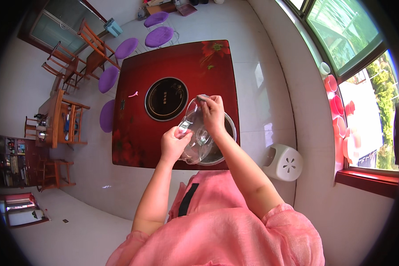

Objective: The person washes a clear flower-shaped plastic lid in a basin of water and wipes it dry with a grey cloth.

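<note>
My left hand (pixel 175 143) grips the side of a clear, see-through vessel (pixel 199 134), likely a pitcher, tilted over the table's near right part. A looped clear handle (pixel 192 107) rises at its far end. My right hand (pixel 214 114) is at that loop and pinches a small greyish piece (pixel 203 97), perhaps cloth or sponge; its kind is too small to tell. Beneath the vessel and my right forearm stands a round metal basin (pixel 233 128), partly hidden. The red glossy table (pixel 176 63) carries a round black cooktop (pixel 166 99) just beyond my hands.
A small pink item (pixel 133 94) lies left of the cooktop. Purple round stools (pixel 126 48) line the table's left and far sides. On the right are a white plastic stool (pixel 288 163) and a windowsill with pink pots (pixel 339 126). Wooden chairs (pixel 94 55) stand farther left.
</note>
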The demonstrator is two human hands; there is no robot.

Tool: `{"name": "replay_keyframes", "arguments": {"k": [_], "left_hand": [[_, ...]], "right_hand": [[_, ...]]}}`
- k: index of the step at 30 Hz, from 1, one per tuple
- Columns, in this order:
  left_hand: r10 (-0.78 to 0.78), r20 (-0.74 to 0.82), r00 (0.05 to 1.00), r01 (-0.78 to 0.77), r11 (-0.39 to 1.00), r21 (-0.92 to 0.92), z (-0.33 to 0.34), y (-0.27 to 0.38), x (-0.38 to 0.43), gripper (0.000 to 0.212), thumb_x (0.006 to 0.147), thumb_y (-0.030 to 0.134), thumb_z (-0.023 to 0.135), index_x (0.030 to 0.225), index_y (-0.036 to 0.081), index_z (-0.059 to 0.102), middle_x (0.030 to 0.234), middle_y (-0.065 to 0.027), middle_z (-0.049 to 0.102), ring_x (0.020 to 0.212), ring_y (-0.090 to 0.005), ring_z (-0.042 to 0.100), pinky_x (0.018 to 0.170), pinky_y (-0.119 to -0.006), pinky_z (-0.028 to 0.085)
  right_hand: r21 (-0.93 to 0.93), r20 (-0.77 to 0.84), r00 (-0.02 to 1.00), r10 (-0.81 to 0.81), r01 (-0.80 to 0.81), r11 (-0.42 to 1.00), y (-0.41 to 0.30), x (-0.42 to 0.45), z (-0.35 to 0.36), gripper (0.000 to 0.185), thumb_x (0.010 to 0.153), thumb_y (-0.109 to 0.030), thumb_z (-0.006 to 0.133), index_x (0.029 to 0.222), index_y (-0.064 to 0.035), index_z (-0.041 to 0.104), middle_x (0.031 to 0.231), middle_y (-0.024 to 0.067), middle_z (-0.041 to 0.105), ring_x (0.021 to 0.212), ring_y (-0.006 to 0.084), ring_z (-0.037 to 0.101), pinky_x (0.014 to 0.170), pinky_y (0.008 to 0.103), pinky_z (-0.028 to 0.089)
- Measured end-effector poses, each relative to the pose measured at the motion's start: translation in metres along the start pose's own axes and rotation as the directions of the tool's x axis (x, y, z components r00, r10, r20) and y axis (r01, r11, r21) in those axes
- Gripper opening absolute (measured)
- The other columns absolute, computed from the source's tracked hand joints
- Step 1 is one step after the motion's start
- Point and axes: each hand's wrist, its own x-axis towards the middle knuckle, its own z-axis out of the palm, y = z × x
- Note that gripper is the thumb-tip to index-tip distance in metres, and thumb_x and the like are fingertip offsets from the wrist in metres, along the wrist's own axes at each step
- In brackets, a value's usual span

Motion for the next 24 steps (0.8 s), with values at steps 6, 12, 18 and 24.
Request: {"name": "replay_keyframes", "arguments": {"k": [6, 12, 18, 24], "left_hand": [[0.012, -0.015, 1.0, -0.009, 0.987, 0.158, -0.001, -0.005, 0.001, 0.012, 0.081, 0.002, 0.07, 0.091, -0.002, 0.063, 0.085, -0.0033, 0.068, 0.075, -0.0052, 0.061, 0.066, -0.022, 0.05], [0.032, -0.014, 0.999, -0.033, 0.999, -0.037, -0.002, -0.007, -0.005, 0.01, 0.083, -0.002, 0.067, 0.092, -0.003, 0.063, 0.087, -0.0039, 0.068, 0.077, -0.0059, 0.062, 0.068, -0.02, 0.05], [0.034, -0.049, 0.998, -0.041, 0.989, -0.144, -0.009, -0.021, -0.019, 0.008, 0.085, -0.003, 0.065, 0.089, -0.001, 0.058, 0.093, -0.0099, 0.069, 0.078, -0.0103, 0.065, 0.067, -0.022, 0.053], [-0.05, 0.113, 0.992, 0.059, 0.995, -0.076, -0.036, -0.03, -0.034, 0.016, 0.082, -0.002, 0.069, 0.095, -0.001, 0.06, 0.1, -0.0126, 0.068, 0.086, -0.0107, 0.064, 0.077, -0.024, 0.052]], "right_hand": [[-0.141, 0.11, 0.971, -0.21, 0.224, 0.964, -0.036, -0.022, 0.012, 0.014, 0.079, -0.007, 0.069, 0.093, -0.0052, 0.07, 0.088, 0.0122, 0.053, 0.079, 0.0302, 0.057, 0.066, 0.0389, 0.049], [-0.146, 0.024, 1.0, 0.004, 0.0, 0.989, 0.011, 0.028, 0.014, 0.018, 0.085, -0.019, 0.065, 0.084, -0.0015, 0.07, 0.083, 0.0137, 0.058, 0.083, 0.0307, 0.056, 0.075, 0.0399, 0.046], [0.255, 0.181, 0.871, 0.456, -0.489, 0.834, 0.089, 0.026, 0.009, 0.029, 0.096, -0.025, 0.053, 0.092, 0.0005, 0.066, 0.08, 0.0081, 0.064, 0.075, 0.0137, 0.057, 0.072, 0.0286, 0.045], [0.395, 0.169, 0.948, 0.271, -0.317, 0.862, 0.085, 0.012, 0.011, 0.027, 0.098, -0.023, 0.052, 0.086, 0.0008, 0.058, 0.076, 0.0027, 0.056, 0.074, 0.0108, 0.051, 0.07, 0.0283, 0.043]]}}
